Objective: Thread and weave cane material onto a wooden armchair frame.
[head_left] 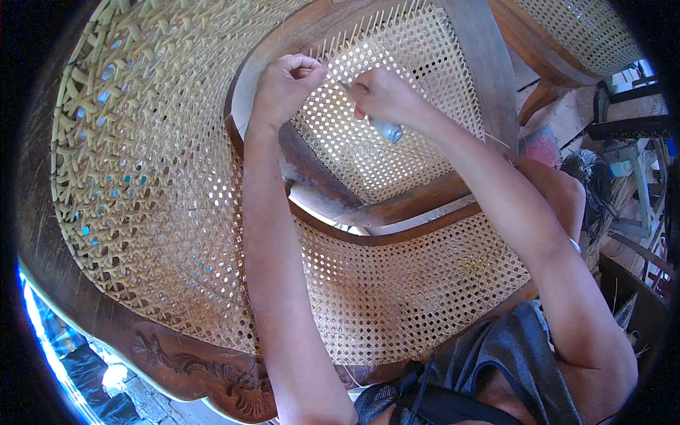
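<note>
Starting at the far left, we've got a big woven cane panel [142, 177] filling the space beside our left hand, its dark carved wooden border [212, 382] curving round below. Our left hand [290, 81] is up over the near-left edge of a smaller cane panel [347, 145], thumb and curled fingers pressed together; can't tell if there's a strand in that pinch, but it looks like a grip for something thin. That smaller panel sits right under both hands, framed in wood [397, 216], likely so we can reach the weave from above. A row of loose cane ends [368, 25] sticks out just beyond our hands, probably left long to stay grabbable. Just right of the left hand, our right hand [386, 95] is closed round a small tool with a pale blue handle [387, 132], the butt poking out below the fist and the thin tip aimed leftward, presumably for control. Nearer us, below both hands, there's a curved cane panel [404, 290], and well off to the right, another caned piece [577, 32].
</note>
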A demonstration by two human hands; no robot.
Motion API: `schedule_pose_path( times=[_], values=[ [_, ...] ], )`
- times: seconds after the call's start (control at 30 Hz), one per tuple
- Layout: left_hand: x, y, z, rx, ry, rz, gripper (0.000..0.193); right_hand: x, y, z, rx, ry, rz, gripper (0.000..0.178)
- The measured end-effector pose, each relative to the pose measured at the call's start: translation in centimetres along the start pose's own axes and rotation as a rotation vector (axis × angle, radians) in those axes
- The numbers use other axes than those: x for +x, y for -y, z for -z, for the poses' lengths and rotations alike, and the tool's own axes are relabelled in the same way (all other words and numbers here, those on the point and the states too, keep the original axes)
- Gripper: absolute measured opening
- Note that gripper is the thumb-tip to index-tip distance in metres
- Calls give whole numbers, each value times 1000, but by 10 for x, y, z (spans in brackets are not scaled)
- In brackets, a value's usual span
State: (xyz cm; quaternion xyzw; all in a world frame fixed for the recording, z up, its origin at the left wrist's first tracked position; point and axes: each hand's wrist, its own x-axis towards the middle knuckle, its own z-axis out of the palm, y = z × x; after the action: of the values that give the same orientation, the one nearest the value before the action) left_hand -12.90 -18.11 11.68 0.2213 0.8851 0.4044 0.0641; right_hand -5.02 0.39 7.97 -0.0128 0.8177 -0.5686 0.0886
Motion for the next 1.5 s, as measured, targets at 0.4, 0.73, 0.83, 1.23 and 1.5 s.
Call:
schedule_pose_path(
  times=[0.4,0.73,0.83,1.23,1.5],
  values=[
    [3,6,2,248,-69,-52,17,30,6,-31,-180,-157,-31,27],
    [12,6,10,408,29,-206,12,25,5,-36,-63,-172,-38,28],
    [11,8,6,427,76,-192,12,22,10,-28,79,-95,-130,28],
    [-14,-18,2,475,-16,-45,16,-31,-21,10,-355,-125,-138,44],
    [-9,-24,-19,-198,312,5,20,-52,17,26,-216,-217,58,40]
  ],
)
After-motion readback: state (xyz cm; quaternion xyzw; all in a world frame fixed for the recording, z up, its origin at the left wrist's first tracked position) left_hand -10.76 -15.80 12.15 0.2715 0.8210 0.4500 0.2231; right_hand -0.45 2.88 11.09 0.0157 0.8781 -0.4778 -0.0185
